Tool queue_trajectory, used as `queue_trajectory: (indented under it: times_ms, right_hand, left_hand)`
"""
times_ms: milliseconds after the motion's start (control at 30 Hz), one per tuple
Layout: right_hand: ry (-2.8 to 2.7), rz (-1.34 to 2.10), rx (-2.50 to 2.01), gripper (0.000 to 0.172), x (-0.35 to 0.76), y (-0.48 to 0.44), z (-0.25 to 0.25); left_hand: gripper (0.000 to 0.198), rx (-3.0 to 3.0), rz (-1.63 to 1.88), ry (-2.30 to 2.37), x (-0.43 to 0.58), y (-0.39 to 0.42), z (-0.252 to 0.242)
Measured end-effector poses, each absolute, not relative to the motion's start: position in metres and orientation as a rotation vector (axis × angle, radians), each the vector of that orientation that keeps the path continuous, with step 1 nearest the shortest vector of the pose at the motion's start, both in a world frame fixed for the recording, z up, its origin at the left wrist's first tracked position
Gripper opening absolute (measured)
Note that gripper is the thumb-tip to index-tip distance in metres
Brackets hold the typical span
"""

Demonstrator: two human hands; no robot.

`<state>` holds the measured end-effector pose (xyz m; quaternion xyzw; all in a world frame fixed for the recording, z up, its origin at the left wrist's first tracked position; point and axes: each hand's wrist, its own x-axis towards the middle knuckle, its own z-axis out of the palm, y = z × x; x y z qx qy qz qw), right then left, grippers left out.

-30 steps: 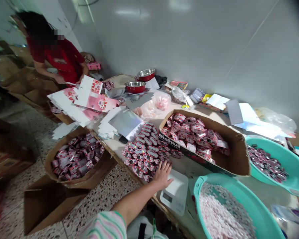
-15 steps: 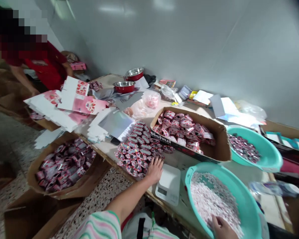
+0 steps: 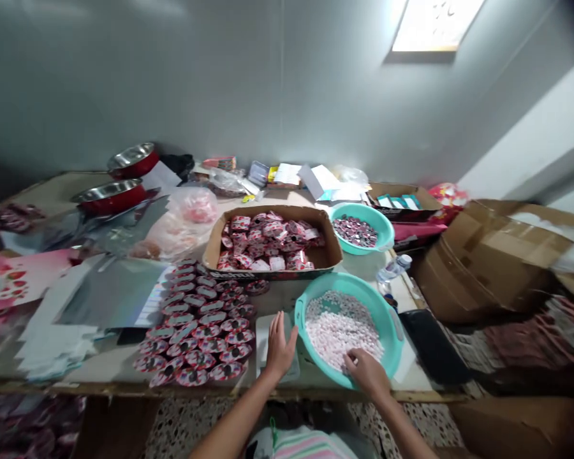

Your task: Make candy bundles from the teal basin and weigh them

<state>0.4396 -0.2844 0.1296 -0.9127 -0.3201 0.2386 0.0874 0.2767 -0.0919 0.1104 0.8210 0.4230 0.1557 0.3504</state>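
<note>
My left hand (image 3: 281, 349) is above the white kitchen scale (image 3: 263, 338), fingers stretched out and holding nothing, close to the rim of a turquoise basin. In that basin (image 3: 393, 357) lie many small pale pink and white pieces (image 3: 332, 338). My right hand (image 3: 367, 371) reaches in over the near side, its fingers curled together at the pieces; what they hold, if anything, is hidden. Left of the scale stand rows of small pink-and-red printed packets (image 3: 210, 331) with open tops.
Behind the basin, a cardboard box (image 3: 332, 245) holds more printed packets. A second turquoise basin (image 3: 385, 231) contains dark shiny pieces. Plastic bags (image 3: 191, 207), red metal bowls (image 3: 117, 197) and card sheets (image 3: 110, 296) crowd the left. At right are a bottle (image 3: 397, 266), a black flat object (image 3: 433, 344) and a large carton (image 3: 483, 261).
My left hand has moved right, from the rows of packets to above the scale. The view has swung right, and the co-worker is out of sight. My right hand stays in the basin.
</note>
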Motion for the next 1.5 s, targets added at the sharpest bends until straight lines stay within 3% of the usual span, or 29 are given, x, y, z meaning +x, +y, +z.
queue_trajectory:
  times_ms: [300,567,767,867,1033,1133,1267,1500]
  right_hand:
    - [-1.086,0.877,-2.589,0.019,0.467,-0.302,0.116]
    - [-1.091,0.991,-2.561,0.028,0.507,-0.334,0.103]
    - [-1.083,0.830,-2.401,0.030,0.531,-0.340,0.095]
    - [-1.112,0.559,-2.304,0.031,0.546,-0.332,0.083]
    - [-1.170,0.140,-2.330,0.041,0.564,-0.306,0.047]
    - [-1.115,0.071,-2.462,0.046,0.556,-0.288,0.032]
    - [-1.149,0.295,-2.451,0.041,0.530,-0.269,0.036]
    - [-1.161,0.560,-2.329,0.036,0.508,-0.265,0.063]
  left_hand:
    - [0.061,1.600,0.215,1.307,0.339,-0.127,0.100]
    - [0.067,1.401,0.256,1.306,0.370,-0.162,0.120]
    - [0.062,1.379,0.364,1.294,0.372,-0.181,0.124]
    - [0.054,1.655,0.581,1.234,0.365,-0.148,0.139]
    - [0.026,2.196,0.880,1.223,0.381,-0.009,0.193]
    - [0.025,2.389,0.457,1.267,0.414,0.058,0.209]
    - [0.050,2.392,-0.350,1.294,0.460,0.080,0.186]
    - [0.067,2.365,-0.719,1.269,0.498,0.075,0.147]
